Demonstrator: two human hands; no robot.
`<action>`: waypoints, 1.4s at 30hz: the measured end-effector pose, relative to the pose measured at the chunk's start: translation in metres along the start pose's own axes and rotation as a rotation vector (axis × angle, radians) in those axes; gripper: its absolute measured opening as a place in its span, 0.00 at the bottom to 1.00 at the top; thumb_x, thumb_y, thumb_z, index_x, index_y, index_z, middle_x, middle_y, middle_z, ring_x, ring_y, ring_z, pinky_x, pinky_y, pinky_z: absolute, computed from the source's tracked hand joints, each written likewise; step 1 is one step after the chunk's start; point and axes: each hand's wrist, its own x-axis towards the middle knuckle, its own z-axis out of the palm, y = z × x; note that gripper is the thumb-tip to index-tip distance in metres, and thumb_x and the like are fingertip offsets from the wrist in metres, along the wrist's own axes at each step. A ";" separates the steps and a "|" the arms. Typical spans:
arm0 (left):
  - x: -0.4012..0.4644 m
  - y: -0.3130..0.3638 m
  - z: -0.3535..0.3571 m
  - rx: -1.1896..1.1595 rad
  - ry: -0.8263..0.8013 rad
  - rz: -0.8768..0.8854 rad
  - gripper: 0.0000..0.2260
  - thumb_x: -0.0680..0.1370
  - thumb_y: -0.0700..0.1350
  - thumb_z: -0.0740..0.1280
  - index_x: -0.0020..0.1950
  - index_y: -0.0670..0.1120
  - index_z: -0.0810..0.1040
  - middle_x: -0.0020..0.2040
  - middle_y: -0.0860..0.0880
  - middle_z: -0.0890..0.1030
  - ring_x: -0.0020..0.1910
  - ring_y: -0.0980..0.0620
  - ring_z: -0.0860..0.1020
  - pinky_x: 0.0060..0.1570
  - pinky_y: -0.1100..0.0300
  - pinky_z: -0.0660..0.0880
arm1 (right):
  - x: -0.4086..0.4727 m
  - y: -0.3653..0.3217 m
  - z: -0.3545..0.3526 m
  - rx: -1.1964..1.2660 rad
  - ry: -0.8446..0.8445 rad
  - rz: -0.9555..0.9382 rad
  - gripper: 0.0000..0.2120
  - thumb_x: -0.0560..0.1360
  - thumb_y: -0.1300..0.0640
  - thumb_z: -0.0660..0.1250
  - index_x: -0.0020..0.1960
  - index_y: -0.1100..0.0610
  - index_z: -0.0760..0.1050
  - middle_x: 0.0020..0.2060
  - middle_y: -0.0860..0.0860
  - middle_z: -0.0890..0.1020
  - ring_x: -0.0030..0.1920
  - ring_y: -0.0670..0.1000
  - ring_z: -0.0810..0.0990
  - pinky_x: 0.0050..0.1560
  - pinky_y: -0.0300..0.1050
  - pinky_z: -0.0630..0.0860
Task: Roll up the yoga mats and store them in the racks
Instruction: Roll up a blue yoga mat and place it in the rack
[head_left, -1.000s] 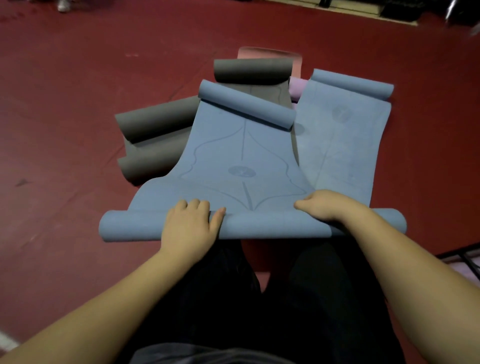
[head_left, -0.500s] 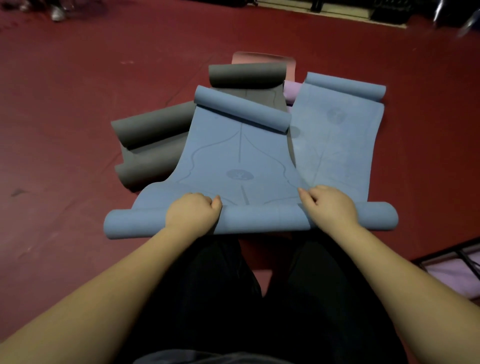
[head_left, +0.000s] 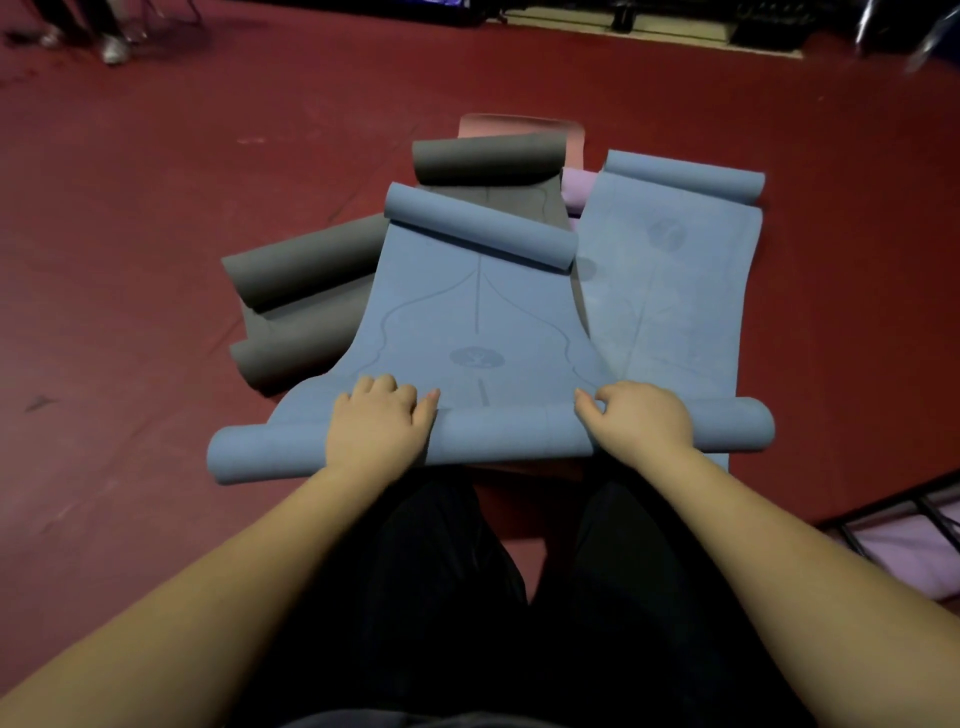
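Down at the bottom, my legs in black pants (head_left: 467, 597) showed between my two bare arms. Off to my right side, a black rack (head_left: 914, 506) poked in at the edge, with a light purple mat (head_left: 904, 551) lying in it.

Just past my knees, the blue mat (head_left: 467, 317) lay on the red floor (head_left: 130, 234). Its near end was rolled into a fat tube that ran from side to side. My left hand (head_left: 376, 428) sat on top of that roll, with its fingers curled over the far side and its thumb pointing inward. My right hand (head_left: 639, 421) gripped the roll the same way, a bit farther along. Both hands held the roll, well apart from each other, with the middle of the tube bare between them.

Beyond my hands, the flat part of the blue mat had thin curvy lines and a small round mark on it. Its far end curled up into a small roll of its own.

To my left of it lay a gray mat (head_left: 306, 306), curled at both ends and partly under the blue one. To my right lay a second blue mat (head_left: 670, 291), flat, with its far end curled too. Behind the middle sat another gray mat (head_left: 488, 158), curled at the far end. A pink mat (head_left: 519, 124) peeked out behind that, and a bit of a purple mat (head_left: 576, 189) showed beside it.
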 end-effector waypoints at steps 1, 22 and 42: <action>-0.007 -0.001 0.003 0.010 0.036 0.021 0.27 0.79 0.62 0.48 0.41 0.45 0.79 0.42 0.45 0.76 0.47 0.41 0.74 0.44 0.50 0.69 | 0.002 0.000 -0.001 0.006 -0.027 0.008 0.26 0.80 0.38 0.51 0.42 0.54 0.79 0.44 0.55 0.83 0.49 0.58 0.80 0.42 0.46 0.69; -0.003 0.002 -0.029 -0.127 -0.354 0.068 0.22 0.83 0.62 0.48 0.43 0.49 0.70 0.41 0.49 0.76 0.44 0.46 0.74 0.43 0.52 0.69 | 0.000 0.002 -0.050 0.060 -0.635 0.030 0.31 0.83 0.40 0.48 0.76 0.59 0.65 0.76 0.58 0.65 0.74 0.57 0.65 0.70 0.45 0.60; 0.037 -0.002 -0.019 -0.195 -0.593 -0.037 0.16 0.80 0.54 0.58 0.48 0.45 0.79 0.56 0.43 0.80 0.51 0.44 0.74 0.49 0.55 0.68 | -0.042 0.000 -0.007 0.025 0.027 -0.097 0.35 0.73 0.30 0.44 0.46 0.55 0.79 0.44 0.53 0.81 0.51 0.57 0.77 0.49 0.49 0.73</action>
